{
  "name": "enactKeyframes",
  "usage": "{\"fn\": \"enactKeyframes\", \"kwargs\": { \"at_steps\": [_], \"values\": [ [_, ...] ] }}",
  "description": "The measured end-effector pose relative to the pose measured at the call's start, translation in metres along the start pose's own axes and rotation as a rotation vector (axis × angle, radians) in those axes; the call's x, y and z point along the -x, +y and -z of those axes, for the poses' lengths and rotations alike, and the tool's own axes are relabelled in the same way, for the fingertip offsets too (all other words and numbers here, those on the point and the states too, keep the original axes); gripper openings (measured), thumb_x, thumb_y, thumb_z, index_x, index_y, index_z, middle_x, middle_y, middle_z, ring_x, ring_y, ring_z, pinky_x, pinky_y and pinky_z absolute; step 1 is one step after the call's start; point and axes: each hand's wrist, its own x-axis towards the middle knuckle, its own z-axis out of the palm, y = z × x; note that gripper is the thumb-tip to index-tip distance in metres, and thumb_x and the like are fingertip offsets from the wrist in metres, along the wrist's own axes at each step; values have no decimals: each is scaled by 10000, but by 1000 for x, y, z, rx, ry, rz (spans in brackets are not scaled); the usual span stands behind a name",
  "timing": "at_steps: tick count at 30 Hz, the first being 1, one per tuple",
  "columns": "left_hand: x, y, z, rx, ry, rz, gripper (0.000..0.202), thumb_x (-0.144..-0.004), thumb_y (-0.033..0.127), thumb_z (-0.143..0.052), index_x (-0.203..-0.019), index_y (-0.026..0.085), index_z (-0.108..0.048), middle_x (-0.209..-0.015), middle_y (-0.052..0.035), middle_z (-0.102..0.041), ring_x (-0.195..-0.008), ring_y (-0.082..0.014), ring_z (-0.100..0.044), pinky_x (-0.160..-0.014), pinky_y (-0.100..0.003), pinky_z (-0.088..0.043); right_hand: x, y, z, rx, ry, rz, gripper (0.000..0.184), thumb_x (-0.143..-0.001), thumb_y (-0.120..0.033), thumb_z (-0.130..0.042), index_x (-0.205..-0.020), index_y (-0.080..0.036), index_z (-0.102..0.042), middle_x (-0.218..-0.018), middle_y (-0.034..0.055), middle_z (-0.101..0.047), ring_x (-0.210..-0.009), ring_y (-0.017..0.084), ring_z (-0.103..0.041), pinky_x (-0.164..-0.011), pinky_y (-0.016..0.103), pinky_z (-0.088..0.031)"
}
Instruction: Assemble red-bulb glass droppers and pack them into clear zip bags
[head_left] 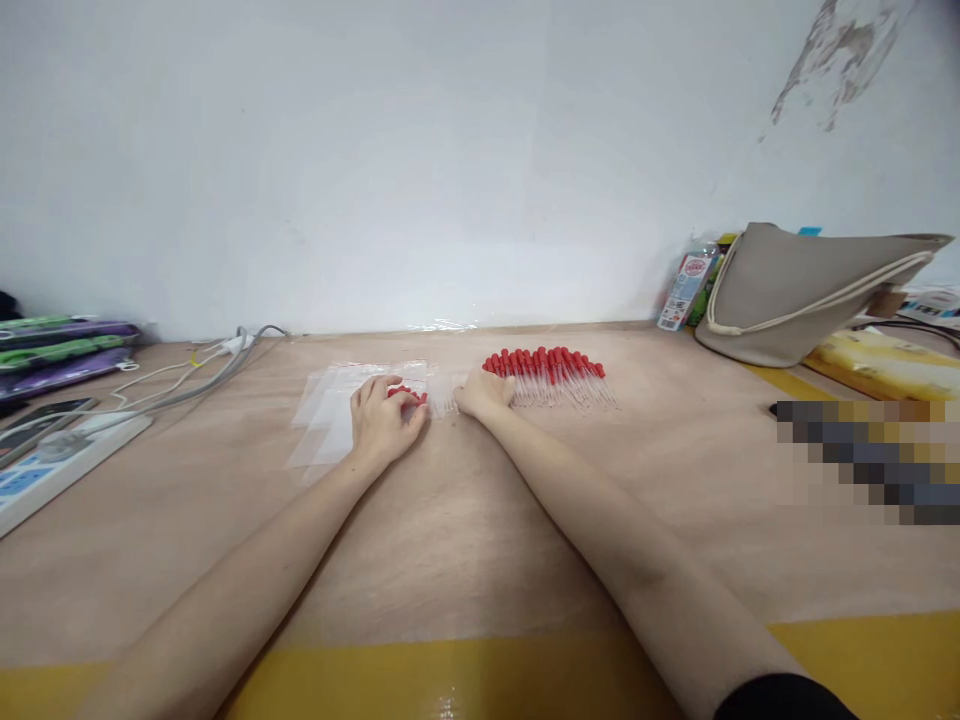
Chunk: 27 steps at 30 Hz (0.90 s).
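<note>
Bent fingers and thumb of my left hand [382, 418] close around a small bunch of red-headed pieces [406, 397]. Their thin clear stems [450, 406] appear to point right, toward my other hand. Flat clear plastic bags [324, 430] lie partly beneath and left of my left hand. My right hand [486, 393] is curled closed at the stem ends; what its fingers hold is hidden. Just right of it, a row of similar pieces with red bulb-like heads [541, 362] and slender clear stems lies on the table, heads toward the wall.
A power strip [82, 455] with cables and a phone [45, 425] lie at left, near purple and green packages [67, 355]. At right stand a grey bag [795, 295] and a carton [684, 292], with a yellow package [885, 365] nearby. A white wall [450, 160] bounds the table's back.
</note>
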Motion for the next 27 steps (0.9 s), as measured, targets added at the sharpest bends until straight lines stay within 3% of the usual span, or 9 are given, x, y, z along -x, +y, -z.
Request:
{"fn": "enactKeyframes", "kwargs": {
  "at_steps": [4, 10, 12, 14, 17, 21, 24, 27],
  "values": [
    [6, 10, 10, 109, 52, -9, 122, -721, 300, -568, -734, 197, -634, -960, -64, -576, -983, -257, -476, -853, -417, -348, 0, -4, 3, 1, -39, 5, 141, -722, -245, -545, -758, -156, -647, -766, 121, -663, -764, 226, -611, -755, 370, -314],
    [20, 33, 21, 397, -170, -193, 105, -705, 202, -533, -779, 176, -603, -852, -42, -594, -830, -191, -537, -784, -331, -428, 18, 5, 18, 4, 2, 59, 202, -775, -255, -469, -828, -128, -616, -858, 150, -647, -843, 256, -588, -759, 374, -328],
    [23, 39, 22, 453, -255, -210, 114, -694, 166, -519, -776, 172, -598, -850, -42, -598, -815, -185, -549, -765, -321, -443, 32, 21, 25, -2, 89, 125, 246, -818, -267, -404, -910, -118, -577, -912, 155, -627, -909, 256, -555, -787, 374, -322],
    [25, 41, 22, 474, -319, -216, 144, -672, 141, -520, -788, 169, -601, -861, -44, -602, -818, -186, -561, -767, -321, -452, 48, 46, 30, -57, 239, 295, 235, -845, -255, -361, -914, -122, -542, -879, 130, -620, -842, 225, -558, -780, 365, -338],
    [27, 43, 21, 457, -354, -220, 235, -668, 166, -556, -895, 168, -615, -952, -57, -602, -885, -204, -562, -820, -347, -444, 72, 92, 31, -223, 267, 516, 207, -856, -264, -360, -913, -144, -518, -835, 83, -608, -771, 182, -552, -712, 306, -395],
    [28, 49, 18, 430, -393, -243, 304, -734, 343, -581, -994, 191, -626, -1098, -79, -574, -1007, -234, -530, -886, -385, -413, 95, 141, 32, -337, 323, 650, 279, -863, -219, -346, -1098, -194, -495, -961, 76, -596, -867, 172, -554, -752, 302, -428],
    [26, 56, 14, 408, -387, -206, 198, -799, 330, -525, -861, 210, -670, -1060, -64, -602, -992, -224, -541, -881, -393, -411, 102, 155, 36, -352, 350, 690, 277, -864, -217, -356, -1071, -231, -540, -955, 68, -592, -846, 163, -558, -738, 297, -435],
    [25, 61, 14, 444, -344, -191, 175, -822, 284, -506, -830, 206, -662, -977, -47, -628, -922, -200, -560, -848, -366, -421, 104, 151, 38, -352, 384, 664, 213, -848, -251, -407, -952, -210, -589, -866, 67, -594, -765, 158, -553, -696, 295, -427]
  ]
}}
